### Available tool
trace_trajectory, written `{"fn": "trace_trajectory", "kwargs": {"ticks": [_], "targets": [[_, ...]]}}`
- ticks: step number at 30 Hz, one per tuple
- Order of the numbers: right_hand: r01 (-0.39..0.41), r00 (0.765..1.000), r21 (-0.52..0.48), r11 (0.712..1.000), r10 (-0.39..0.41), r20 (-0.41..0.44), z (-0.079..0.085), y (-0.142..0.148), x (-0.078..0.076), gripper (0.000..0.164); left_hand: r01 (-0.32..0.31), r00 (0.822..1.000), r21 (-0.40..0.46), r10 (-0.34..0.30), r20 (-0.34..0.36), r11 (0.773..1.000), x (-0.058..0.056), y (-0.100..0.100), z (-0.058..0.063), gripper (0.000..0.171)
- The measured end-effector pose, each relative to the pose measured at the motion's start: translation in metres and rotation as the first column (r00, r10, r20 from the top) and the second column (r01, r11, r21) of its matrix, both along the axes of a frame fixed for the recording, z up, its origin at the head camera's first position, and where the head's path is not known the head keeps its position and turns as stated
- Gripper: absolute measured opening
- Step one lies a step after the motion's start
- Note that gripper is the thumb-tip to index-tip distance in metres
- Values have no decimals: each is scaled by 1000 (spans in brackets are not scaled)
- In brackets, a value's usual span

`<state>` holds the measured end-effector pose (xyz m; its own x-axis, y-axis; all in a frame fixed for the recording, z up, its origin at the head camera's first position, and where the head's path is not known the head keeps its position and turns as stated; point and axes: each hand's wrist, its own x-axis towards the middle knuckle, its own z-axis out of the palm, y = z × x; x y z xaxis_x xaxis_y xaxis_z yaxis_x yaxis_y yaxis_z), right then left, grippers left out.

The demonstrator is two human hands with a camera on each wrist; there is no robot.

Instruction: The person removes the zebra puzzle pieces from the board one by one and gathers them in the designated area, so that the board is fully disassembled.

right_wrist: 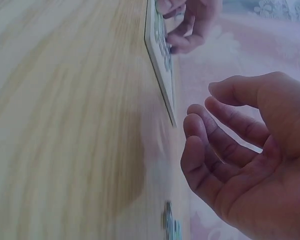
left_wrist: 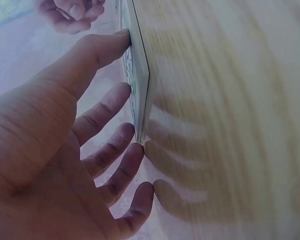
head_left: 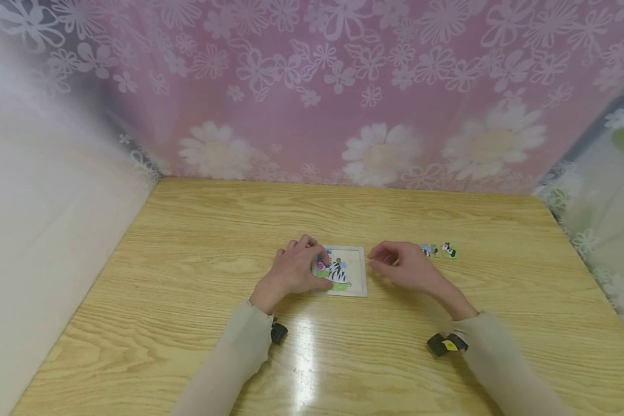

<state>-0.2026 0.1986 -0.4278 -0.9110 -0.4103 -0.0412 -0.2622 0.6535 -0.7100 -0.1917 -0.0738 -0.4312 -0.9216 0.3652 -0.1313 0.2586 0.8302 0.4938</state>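
Observation:
A small square puzzle tray (head_left: 361, 277) with a pale frame lies flat on the table. Puzzle pieces with a striped zebra picture (head_left: 338, 271) fill its left and middle parts. My left hand (head_left: 293, 271) arches over the tray's left side. Its thumb (left_wrist: 112, 47) and index fingertip touch the pieces, while the other fingers spread along the edge, the little finger down at the tabletop. Just off the tray's right edge hovers my right hand (head_left: 403, 266), its fingers (right_wrist: 225, 140) loosely bent and nothing between them.
Loose puzzle pieces (head_left: 449, 250) lie on the wooden table (head_left: 213, 219) beyond my right hand, one showing a black-and-white animal. A pink flowered curtain (head_left: 301, 115) hangs along the back edge, with pale cloth (head_left: 47, 202) at the left.

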Motion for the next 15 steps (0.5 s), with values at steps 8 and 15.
{"fn": "trace_trajectory", "kwargs": {"ticks": [8, 15], "targets": [[-39, 999, 33, 999, 39, -3, -2, -22, -3, 12, 3, 1000, -5, -3, 4, 1000, 0, 0, 1, 35], [-75, 997, 25, 997, 75, -11, -8, -33, -6, 13, 3, 1000, -4, -3, -4, 1000, 0, 0, 0, 35]]}}
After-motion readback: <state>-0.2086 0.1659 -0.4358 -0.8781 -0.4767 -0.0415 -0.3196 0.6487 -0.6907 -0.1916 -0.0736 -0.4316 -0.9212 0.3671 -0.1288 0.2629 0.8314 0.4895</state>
